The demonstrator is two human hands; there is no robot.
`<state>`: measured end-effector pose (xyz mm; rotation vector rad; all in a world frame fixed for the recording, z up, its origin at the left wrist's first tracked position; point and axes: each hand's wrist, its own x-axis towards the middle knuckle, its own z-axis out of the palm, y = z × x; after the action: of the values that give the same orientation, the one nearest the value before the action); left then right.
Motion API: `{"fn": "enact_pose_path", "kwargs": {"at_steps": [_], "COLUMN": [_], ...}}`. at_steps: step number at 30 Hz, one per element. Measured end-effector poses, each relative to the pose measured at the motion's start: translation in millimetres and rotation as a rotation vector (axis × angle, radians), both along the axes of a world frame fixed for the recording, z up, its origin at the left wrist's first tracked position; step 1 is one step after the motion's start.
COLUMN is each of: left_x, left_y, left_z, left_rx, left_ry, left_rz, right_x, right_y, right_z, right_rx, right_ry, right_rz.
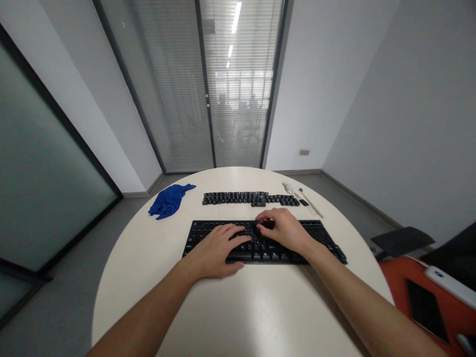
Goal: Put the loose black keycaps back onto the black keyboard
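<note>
Touching partly capped keyboard (266, 249), right fingers (267, 213) curled

Dim, even light fills the room; bright strips (236, 18) glow in the far glass (241, 134). Glare whitens the near tabletop (266, 310), soft shadow at right. Side walls (420, 129) stretch; small keycaps (232, 197) blur.

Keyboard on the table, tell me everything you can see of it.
The keyboard is black, apparently plastic, a long rectangle lying flat across the pale table. Keycaps line the near edge; farther rows look partly bare, though details are small. The left grip rests over its left-middle; the right grip curls over its far middle, anything held unclear.
</note>
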<state>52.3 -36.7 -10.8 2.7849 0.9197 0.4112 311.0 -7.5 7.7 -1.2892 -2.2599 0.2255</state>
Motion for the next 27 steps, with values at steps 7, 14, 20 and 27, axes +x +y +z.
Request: {"fn": "enact_pose_path", "kwargs": {"at_steps": [7, 14, 20, 27], "left_x": [10.7, 13.7, 14.5, 16.2], "left_y": [-6.4, -7.8, -7.2, -8.8], "left_z": [-5.6, -7.7, -9.2, -8.6], "left_rx": [0.045, 0.064, 0.076, 0.085], "left_ry": [0.012, 0.028, 0.023, 0.029], "left_rz": [0.042, 0.051, 0.056, 0.052], "right_x": [17.3, 17.3, 14.8, 14.6], "right_y": [-11.2, -11.7, -12.9, -14.3], "right_z": [-7.8, -11.1, -9.4, -7.7], "right_rx": [-0.184, -0.179, -0.187, -0.23], "right_ry": [0.096, 0.091, 0.101, 0.108], "right_rz": [0.175, 0.228, 0.244, 0.216]}}
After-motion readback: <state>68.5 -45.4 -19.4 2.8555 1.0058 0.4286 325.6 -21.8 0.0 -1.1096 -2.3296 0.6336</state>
